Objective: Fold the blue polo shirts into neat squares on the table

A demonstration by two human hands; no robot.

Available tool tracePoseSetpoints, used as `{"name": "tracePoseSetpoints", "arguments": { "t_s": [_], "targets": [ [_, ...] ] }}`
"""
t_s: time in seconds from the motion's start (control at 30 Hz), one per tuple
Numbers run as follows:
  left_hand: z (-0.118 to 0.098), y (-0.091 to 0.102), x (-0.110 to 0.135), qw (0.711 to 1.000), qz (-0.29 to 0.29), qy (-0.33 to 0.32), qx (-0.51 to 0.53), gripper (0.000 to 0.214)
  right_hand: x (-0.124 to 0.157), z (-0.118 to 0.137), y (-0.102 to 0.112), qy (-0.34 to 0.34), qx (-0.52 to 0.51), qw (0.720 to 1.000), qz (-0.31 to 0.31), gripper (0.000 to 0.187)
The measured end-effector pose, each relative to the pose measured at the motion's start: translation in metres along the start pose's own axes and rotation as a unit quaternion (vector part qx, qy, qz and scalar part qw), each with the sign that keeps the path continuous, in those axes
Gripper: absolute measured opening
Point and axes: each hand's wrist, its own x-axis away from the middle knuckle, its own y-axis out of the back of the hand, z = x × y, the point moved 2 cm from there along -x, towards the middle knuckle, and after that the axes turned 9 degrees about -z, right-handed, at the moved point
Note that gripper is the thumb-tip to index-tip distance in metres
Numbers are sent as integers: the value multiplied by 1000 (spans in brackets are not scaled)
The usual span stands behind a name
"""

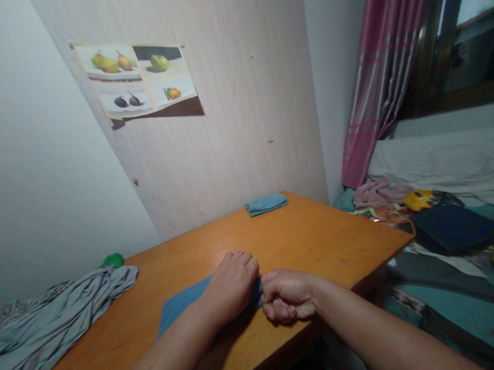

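A blue cloth lies on the orange-brown wooden table, partly hidden under my left hand and forearm. My left hand, knuckles up and fingers curled down, is closed on the cloth near its right end. Right beside it, my right hand is closed in a fist at the cloth's right edge, with a bit of blue showing between the two hands. The fingertips of my left hand are hidden. Towards the back edge of the table sits a folded blue cloth, apart from both hands.
The wooden table meets the wall at the back. Crumpled grey striped fabric and a green item lie at the left. To the right is a cluttered bed with a dark blue flat item; a pink curtain hangs behind.
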Motion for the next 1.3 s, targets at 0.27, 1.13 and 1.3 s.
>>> {"name": "tracePoseSetpoints", "arguments": {
  "t_s": [0.27,1.13,1.3],
  "targets": [
    [4,-6,10,993,-22,53,103,19,-1,2,-3,-1,12,1000,10,13],
    [17,-50,46,961,63,183,197,60,22,-10,-21,62,-87,982,-159,12],
    [9,-45,46,968,79,176,161,67,23,5,10,139,-105,948,-267,16]
  ]
}}
